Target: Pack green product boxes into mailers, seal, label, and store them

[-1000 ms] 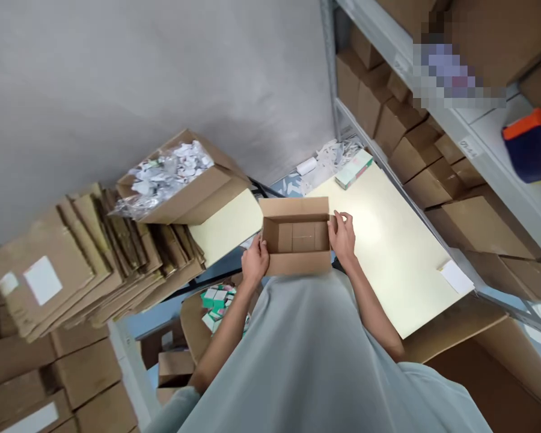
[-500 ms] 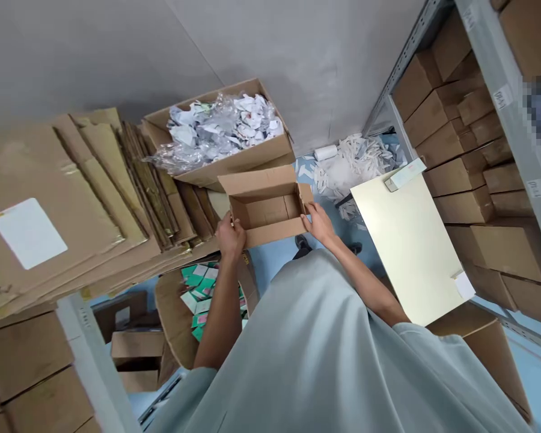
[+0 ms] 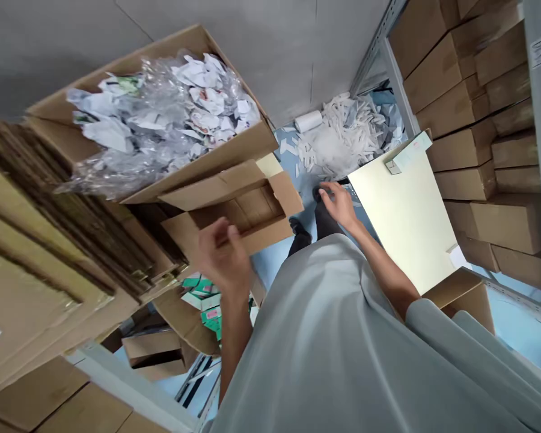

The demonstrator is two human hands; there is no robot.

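Note:
A small open cardboard box stands beside the larger carton, its flaps raised and no contents visible inside. My left hand hovers over its near left corner, slightly blurred, with thumb and fingers apart and nothing in them. Whether it still touches a flap I cannot tell. To the right of the box, my right hand is in the air above the floor, fingers loosely bent and apart, holding nothing.
Torn paper and clear plastic fill the large carton. Flattened cardboard stands at left. Green-and-white packets lie in a carton below. White scraps cover the floor by the wall. A cream board and shelved boxes are at right.
Both hands have let go of the small box, which now sits beside the large carton, further left in view. My right hand has moved away to the right. The view has shifted too.

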